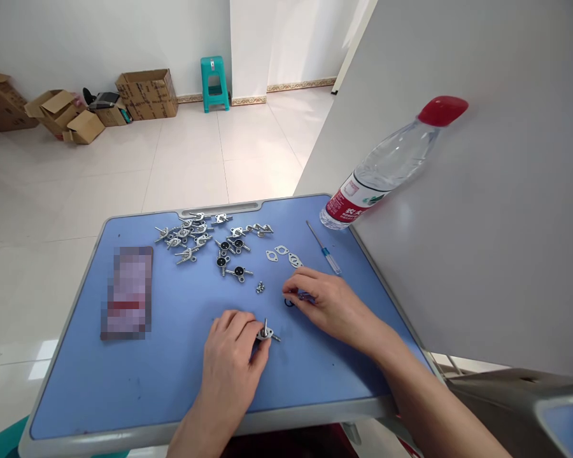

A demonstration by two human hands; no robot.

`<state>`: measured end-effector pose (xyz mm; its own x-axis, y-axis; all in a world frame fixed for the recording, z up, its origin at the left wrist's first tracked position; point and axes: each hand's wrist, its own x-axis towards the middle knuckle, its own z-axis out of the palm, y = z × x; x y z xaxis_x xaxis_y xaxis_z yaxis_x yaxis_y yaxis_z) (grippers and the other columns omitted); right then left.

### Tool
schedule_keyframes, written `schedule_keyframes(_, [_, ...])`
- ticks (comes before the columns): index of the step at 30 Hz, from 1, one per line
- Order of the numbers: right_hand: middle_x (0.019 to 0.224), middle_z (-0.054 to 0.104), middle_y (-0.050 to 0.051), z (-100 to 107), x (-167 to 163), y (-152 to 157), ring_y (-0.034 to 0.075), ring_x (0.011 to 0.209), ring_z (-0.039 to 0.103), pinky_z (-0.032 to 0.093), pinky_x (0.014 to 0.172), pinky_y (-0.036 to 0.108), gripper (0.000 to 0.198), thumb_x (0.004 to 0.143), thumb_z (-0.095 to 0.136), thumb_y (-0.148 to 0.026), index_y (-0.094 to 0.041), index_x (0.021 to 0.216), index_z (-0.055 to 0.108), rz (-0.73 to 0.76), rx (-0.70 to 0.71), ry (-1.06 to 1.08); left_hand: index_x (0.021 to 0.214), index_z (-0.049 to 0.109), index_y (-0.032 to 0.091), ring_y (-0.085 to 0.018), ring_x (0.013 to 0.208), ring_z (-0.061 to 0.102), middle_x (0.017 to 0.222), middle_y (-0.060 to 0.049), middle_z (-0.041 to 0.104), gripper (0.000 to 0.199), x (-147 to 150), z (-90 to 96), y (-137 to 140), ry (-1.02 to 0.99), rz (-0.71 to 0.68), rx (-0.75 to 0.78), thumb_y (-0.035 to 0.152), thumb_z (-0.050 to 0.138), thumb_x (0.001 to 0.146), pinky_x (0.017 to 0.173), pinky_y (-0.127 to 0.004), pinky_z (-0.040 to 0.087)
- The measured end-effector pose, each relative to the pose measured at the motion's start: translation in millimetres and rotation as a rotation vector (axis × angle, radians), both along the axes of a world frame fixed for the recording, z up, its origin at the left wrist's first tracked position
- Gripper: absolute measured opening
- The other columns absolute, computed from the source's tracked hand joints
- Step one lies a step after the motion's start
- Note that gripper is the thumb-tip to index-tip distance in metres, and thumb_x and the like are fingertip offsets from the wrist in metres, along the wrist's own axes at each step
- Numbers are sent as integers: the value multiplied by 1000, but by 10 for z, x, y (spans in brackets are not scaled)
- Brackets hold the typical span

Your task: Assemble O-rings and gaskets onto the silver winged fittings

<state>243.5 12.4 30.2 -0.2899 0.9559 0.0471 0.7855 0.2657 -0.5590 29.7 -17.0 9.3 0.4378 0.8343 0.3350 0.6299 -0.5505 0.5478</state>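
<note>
In my left hand [236, 346], thumb and fingers close round a small metal valve [266, 332] with a thin stem pointing up, held just over the blue table. My right hand [322, 302] is pinched, its thumb and forefinger at a black rubber ring [289, 303], partly hidden beneath the fingertips. Between the hands and the far parts sits a little heap of screws [260, 287]. Flat oval metal gaskets [281, 250] lie beyond my right hand. Several valves with black discs facing up [239, 271] stand farther left, beside a pile of similar metal valves [184, 234].
A screwdriver [325, 249] with a clear blue handle lies at the right. Behind it a large water bottle [377, 172] stands near the grey panel [482, 222]. A blurred-out flat rectangular object [127, 292] rests at the left. Cartons [148, 94] and a green stool [214, 84] are on the floor beyond.
</note>
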Motion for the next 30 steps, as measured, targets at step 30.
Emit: schedule_keyframes(30, [89,64,3,-133,-253,186,12,66,51,28,56,23,21,83,49,-4,-17,91,63,48,49,-123,88,62,19,-21,81,58,89,-4,66,10,-38,-8,-21,13,15,-7,10,59,84,69,-35,48])
